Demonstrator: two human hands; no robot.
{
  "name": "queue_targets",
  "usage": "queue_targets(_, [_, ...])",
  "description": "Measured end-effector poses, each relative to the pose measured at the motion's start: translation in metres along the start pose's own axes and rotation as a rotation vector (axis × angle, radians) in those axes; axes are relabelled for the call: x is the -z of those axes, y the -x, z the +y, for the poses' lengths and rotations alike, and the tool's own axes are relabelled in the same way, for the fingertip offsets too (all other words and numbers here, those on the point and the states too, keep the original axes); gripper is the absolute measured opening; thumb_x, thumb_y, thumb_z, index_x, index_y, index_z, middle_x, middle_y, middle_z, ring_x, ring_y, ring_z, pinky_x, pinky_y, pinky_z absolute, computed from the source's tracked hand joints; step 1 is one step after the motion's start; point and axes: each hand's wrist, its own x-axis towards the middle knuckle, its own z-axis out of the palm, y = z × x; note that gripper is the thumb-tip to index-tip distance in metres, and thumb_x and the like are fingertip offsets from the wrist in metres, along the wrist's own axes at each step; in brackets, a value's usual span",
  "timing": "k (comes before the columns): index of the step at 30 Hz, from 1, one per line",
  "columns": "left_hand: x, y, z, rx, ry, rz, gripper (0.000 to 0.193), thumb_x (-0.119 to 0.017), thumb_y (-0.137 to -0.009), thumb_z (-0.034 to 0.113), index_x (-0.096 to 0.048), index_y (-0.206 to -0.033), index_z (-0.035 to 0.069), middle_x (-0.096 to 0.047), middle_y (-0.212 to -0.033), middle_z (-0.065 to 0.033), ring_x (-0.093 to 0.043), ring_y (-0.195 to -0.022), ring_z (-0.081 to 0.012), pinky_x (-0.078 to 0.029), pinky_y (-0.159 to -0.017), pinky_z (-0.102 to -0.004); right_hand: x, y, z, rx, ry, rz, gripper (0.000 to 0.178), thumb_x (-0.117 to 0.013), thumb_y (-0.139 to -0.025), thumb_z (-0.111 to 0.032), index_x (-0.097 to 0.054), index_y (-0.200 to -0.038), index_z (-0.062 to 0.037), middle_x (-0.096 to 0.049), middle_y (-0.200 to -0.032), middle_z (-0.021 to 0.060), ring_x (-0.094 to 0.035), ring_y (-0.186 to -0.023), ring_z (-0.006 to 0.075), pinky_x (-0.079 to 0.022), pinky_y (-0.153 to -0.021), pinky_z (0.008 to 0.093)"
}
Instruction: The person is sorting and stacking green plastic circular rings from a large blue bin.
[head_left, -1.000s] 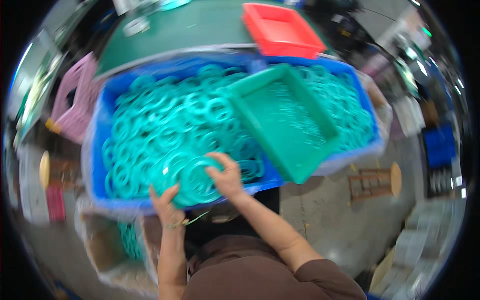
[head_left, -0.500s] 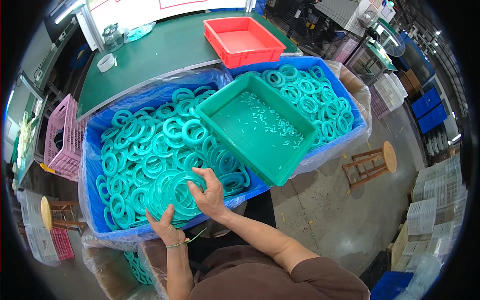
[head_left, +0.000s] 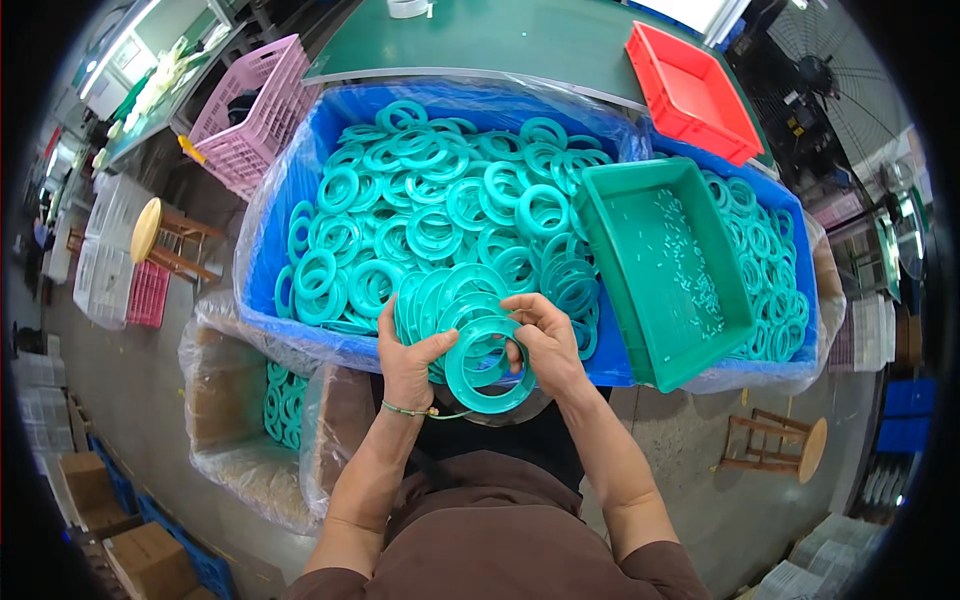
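Between my hands, over the front edge of the left blue bin (head_left: 270, 320), is a fanned stack of turquoise plastic rings (head_left: 462, 283). My left hand (head_left: 408, 362) is closed around the left side of the stack, thumb across the front. Bent fingers of my right hand (head_left: 548, 345) grip the right edge of the frontmost ring (head_left: 490, 402), which sits lower than the others. Many loose rings (head_left: 435, 232) fill the bin behind. To the right, a green tray (head_left: 640, 265) lies tilted across the two bins, with small pale pieces (head_left: 695, 285) scattered inside.
More rings (head_left: 770, 275) fill the right blue bin. A red tray (head_left: 690, 80) stands on the green table (head_left: 480, 45) beyond. Lower left is a plastic-lined carton (head_left: 225, 400) holding rings. Wooden stools (head_left: 815, 450) stand on both sides, and a pink crate (head_left: 245, 105) is far left.
The view has swung left, so the bins appear farther right. My right hand has gone from open fingers by the stack to gripping the front ring, which is now lower and apart from the fan.
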Motion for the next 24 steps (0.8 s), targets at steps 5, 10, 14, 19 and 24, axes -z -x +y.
queue_targets(5, [0.012,-0.005,0.007,-0.018,0.025,-0.013,0.084,-0.076,-0.059,-0.006,-0.032,-0.13,-0.001,-0.051,-0.116,-0.0124,-0.054,-0.103,-0.022,-0.046,-0.088,-0.0338,-0.014,0.01,0.009,0.053,-0.117,0.098,0.029,-0.042,-0.083,0.003,-0.058,-0.108,0.0035,-0.056,-0.074,0.0065,-0.046,-0.053,0.0077,-0.041,-0.043,0.0228])
queue_targets(10, [0.022,-0.007,0.012,-0.032,0.005,-0.037,0.083,-0.076,-0.059,-0.005,-0.032,-0.13,-0.001,-0.051,-0.116,-0.0123,-0.053,-0.103,-0.022,-0.046,-0.089,-0.0341,-0.01,0.007,0.001,-0.076,-0.277,0.087,0.025,-0.056,-0.09,-0.022,-0.061,-0.104,-0.0014,-0.052,-0.071,0.003,-0.04,-0.049,0.0042,-0.035,-0.041,0.0193])
queue_targets(14, [0.013,0.007,0.01,-0.12,-0.11,-0.035,0.086,-0.078,-0.06,-0.003,-0.029,-0.131,-0.001,-0.046,-0.121,-0.0128,-0.05,-0.108,-0.0221,-0.043,-0.092,-0.0345,-0.006,0.002,0.005,-0.066,-0.416,0.222,0.021,-0.059,-0.088,-0.02,-0.062,-0.101,-0.0032,-0.052,-0.072,0.0009,-0.041,-0.053,0.0058,-0.033,-0.043,0.021])
queue_targets(19, [0.005,0.011,0.014,-0.165,-0.192,-0.067,0.09,-0.08,-0.059,-0.001,-0.027,-0.133,0.001,-0.042,-0.125,-0.0132,-0.048,-0.111,-0.0219,-0.043,-0.093,-0.0349,-0.009,0.004,0.002,-0.008,-0.446,0.287,0.024,-0.057,-0.089,-0.019,-0.06,-0.104,-0.0002,-0.054,-0.073,0.0024,-0.043,-0.055,0.0079,-0.036,-0.048,0.023])
queue_targets(24, [0.011,0.002,0.012,-0.107,-0.166,-0.117,0.088,-0.075,-0.058,-0.008,-0.029,-0.132,0.002,-0.048,-0.12,-0.0125,-0.052,-0.107,-0.0222,-0.044,-0.091,-0.0353,-0.009,0.008,-0.009,-0.078,-0.567,0.13,0.03,-0.051,-0.092,-0.021,-0.056,-0.109,0.0038,-0.056,-0.074,0.0056,-0.043,-0.056,0.0091,-0.035,-0.047,0.0235])
